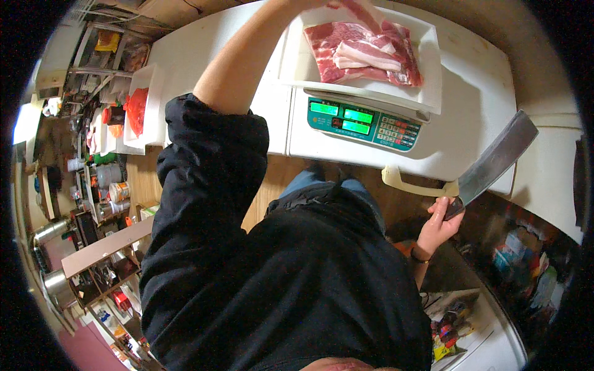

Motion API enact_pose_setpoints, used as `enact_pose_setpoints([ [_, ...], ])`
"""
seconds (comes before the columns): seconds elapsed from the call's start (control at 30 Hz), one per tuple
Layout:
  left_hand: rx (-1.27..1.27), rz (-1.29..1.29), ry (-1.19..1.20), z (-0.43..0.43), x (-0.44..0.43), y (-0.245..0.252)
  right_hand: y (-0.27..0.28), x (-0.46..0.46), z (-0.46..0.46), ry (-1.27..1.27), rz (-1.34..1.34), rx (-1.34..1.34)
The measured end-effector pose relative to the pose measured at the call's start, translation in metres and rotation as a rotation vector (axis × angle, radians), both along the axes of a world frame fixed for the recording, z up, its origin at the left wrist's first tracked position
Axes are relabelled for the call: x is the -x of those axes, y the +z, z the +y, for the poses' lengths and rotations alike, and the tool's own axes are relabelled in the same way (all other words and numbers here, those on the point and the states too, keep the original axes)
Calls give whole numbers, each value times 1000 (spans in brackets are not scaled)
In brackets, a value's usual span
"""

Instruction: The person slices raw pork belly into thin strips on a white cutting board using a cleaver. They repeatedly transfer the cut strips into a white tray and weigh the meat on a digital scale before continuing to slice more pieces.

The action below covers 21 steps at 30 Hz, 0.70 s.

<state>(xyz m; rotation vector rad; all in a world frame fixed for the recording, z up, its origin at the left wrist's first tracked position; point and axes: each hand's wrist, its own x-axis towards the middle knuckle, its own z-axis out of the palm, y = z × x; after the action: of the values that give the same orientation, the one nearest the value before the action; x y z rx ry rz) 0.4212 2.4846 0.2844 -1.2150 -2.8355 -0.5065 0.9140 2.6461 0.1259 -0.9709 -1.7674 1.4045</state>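
Observation:
My right hand (442, 226) grips the dark handle of a broad-bladed knife (501, 155), its blade pointing up and right beyond the freezer handle. My left forearm reaches over the white lid to the top edge, where only part of my left hand (312, 3) shows; its fingers are cut off. Beside it, a strip of raw meat (364, 15) rises from the tray to the top edge; whether I hold it is unclear. A slab of raw pork (325, 46) with paler slices (369, 55) on top lies in a white plastic tray (429, 60) on a digital scale (364, 123) with lit green displays.
The scale stands on a white chest freezer (222, 60) with a cream handle (415, 185) at its front. Left are a white foam box (155, 99) with a red plastic bag (137, 111), and cluttered shelves (109, 241). An open box of packets (452, 324) sits lower right.

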Motion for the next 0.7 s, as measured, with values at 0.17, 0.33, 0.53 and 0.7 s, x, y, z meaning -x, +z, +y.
enact_pose_setpoints([
  [0.17, -28, 30, -283, 18, -36, -104, 0, 0, 1, -14, 28, 29],
  [0.33, 216, 73, -288, 33, -65, -139, 0, -1, 2, -26, 22, 20],
  [0.53, 215, 124, -286, 42, -56, -100, 0, -5, 4, -49, 9, 60],
  [0.7, -6, 55, -250, 53, -36, -52, 1, -2, 9, -54, 12, 46],
])
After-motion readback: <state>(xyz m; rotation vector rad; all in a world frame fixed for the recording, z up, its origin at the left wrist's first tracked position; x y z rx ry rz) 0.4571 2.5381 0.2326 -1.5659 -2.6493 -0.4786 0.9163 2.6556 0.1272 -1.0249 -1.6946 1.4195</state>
